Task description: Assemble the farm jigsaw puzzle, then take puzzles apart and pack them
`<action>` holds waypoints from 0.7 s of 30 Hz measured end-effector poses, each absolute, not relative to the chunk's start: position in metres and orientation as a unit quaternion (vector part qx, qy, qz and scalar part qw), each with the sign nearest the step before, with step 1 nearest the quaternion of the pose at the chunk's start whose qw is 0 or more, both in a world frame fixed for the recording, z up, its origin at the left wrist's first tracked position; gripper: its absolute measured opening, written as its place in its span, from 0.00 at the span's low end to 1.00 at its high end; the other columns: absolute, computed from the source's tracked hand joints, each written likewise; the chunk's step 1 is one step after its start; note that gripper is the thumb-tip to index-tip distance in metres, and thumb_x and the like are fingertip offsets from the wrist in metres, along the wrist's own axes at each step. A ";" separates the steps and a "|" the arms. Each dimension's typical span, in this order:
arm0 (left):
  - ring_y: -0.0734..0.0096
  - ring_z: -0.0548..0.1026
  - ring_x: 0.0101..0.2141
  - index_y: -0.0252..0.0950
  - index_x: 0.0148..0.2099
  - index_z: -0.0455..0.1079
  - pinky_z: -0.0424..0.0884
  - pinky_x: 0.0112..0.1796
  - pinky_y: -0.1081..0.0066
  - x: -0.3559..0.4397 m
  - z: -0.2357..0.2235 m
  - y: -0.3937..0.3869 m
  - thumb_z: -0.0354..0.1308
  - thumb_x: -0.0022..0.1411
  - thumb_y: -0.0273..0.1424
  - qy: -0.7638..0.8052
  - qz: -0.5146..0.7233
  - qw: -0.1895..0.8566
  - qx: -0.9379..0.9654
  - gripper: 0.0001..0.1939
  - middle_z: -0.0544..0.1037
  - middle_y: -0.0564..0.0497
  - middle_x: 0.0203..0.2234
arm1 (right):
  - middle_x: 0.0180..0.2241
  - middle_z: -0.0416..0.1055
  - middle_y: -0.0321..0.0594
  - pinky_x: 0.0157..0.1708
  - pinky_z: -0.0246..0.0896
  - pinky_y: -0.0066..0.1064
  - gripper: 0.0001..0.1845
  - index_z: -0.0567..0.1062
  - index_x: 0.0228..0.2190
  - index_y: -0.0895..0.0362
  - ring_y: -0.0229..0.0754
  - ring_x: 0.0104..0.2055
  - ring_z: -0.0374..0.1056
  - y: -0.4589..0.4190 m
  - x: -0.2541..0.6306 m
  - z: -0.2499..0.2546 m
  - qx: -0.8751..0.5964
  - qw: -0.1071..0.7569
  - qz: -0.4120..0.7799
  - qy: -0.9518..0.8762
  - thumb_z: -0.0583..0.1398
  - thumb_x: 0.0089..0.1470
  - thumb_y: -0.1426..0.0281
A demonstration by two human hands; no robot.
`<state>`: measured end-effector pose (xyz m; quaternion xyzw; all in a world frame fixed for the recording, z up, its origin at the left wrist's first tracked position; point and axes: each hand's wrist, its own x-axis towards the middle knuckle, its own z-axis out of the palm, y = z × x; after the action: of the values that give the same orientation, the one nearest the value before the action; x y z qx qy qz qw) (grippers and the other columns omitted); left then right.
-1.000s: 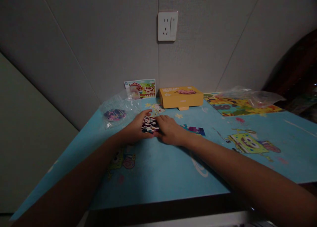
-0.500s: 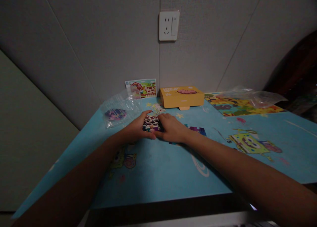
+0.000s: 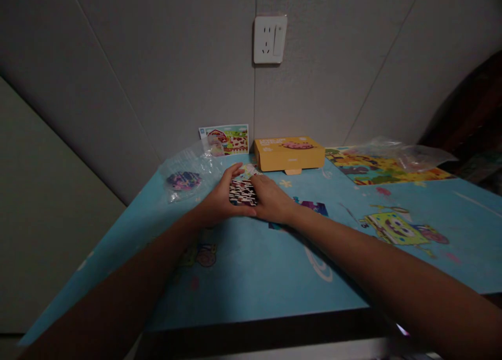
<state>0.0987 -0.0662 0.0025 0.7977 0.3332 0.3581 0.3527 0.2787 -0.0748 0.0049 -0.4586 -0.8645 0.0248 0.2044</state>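
Observation:
A stack of jigsaw puzzle pieces (image 3: 242, 193), seen edge-on as dark and pale layers, stands between my hands over the table. My left hand (image 3: 220, 199) cups its left side, thumb along the front and the index finger raised at the back. On the right side my right hand (image 3: 272, 198) presses against the stack, its fingers curled round the far edge. Just beyond my right wrist lie loose purple and blue puzzle pieces (image 3: 315, 207), partly covered by my forearm.
A clear plastic bag (image 3: 184, 179) with purple pieces lies at the left. A picture card (image 3: 231, 140) leans on the wall beside a yellow box (image 3: 290, 155). Back right, a colourful puzzle picture (image 3: 364, 171) lies partly under clear plastic film (image 3: 411, 153). The blue cartoon tablecloth (image 3: 251, 281) ends near me.
My left index finger has lifted, and its thumb has slid right along the stack's front. The layers sit more evenly together, and more of them show. The view has shifted slightly.

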 end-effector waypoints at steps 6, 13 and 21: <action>0.51 0.67 0.54 0.33 0.63 0.52 0.62 0.55 0.54 0.093 0.005 -0.064 0.61 0.54 0.37 0.383 0.265 0.291 0.836 0.37 0.66 0.38 0.56 | 0.42 0.67 0.53 0.42 0.60 0.43 0.30 0.66 0.41 0.62 0.53 0.44 0.63 -0.076 0.280 0.002 -0.490 0.208 0.053 -0.845 0.64 0.44 0.53; 0.55 0.70 0.51 0.34 0.65 0.43 0.66 0.52 0.56 0.101 -0.003 -0.067 0.60 0.55 0.36 0.354 0.297 0.353 0.814 0.42 0.65 0.37 0.55 | 0.43 0.68 0.53 0.41 0.62 0.41 0.29 0.61 0.45 0.62 0.50 0.43 0.65 -0.076 0.275 -0.005 -0.420 0.266 0.147 -0.855 0.64 0.46 0.62; 0.54 0.67 0.55 0.34 0.61 0.54 0.62 0.56 0.56 0.092 -0.004 -0.057 0.60 0.55 0.33 0.326 0.315 0.314 0.834 0.34 0.66 0.39 0.56 | 0.41 0.71 0.52 0.35 0.61 0.36 0.28 0.61 0.44 0.61 0.49 0.40 0.68 -0.076 0.276 -0.002 -0.464 0.291 0.168 -0.820 0.63 0.48 0.58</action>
<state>0.0915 -0.0572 -0.0038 0.8343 0.3259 0.3148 0.3140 0.2757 -0.0762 -0.0017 -0.4639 -0.8199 0.1676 0.2907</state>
